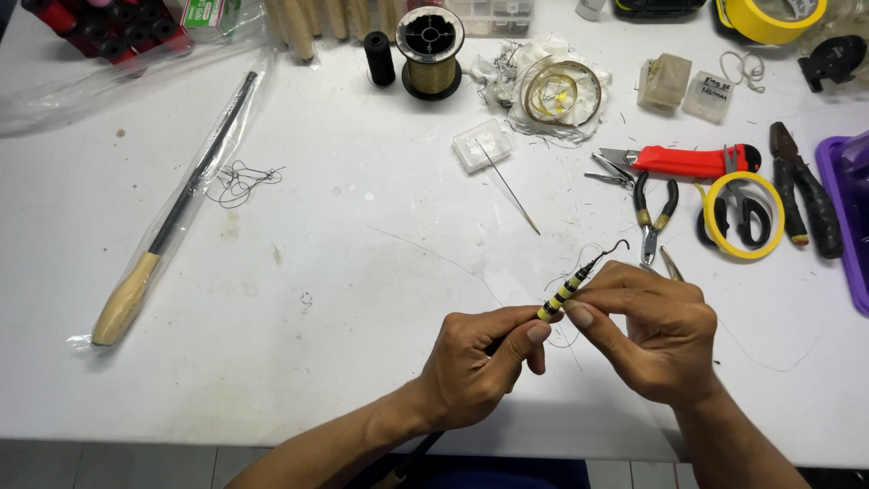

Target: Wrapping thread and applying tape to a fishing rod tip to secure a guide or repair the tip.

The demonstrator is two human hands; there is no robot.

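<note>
One white table (299, 299) carries everything, and across its left side lies one long black rod with a pale wooden handle (172, 222), sealed in a clear plastic sleeve and running from upper right down to lower left. Two hands work at the table's near edge. Two spools stand at the far side: one wide spool of gold-brown line (431, 52) and one narrow black spool (379, 57). To the right lie one red utility knife (692, 160), one ring of yellow tape (742, 215) over black scissors, and two pairs of pliers.

Smallest is one thin yellow-and-black banded rod tip (566, 290), held just above the table between the hands; its long axis slants from lower left to upper right, ending in a small hooked wire. Left hand (475, 367) curls palm-inward, thumb and forefinger pinching the lower end. Right hand (656, 335) arches over, fingertips pinching the banded section.
</note>
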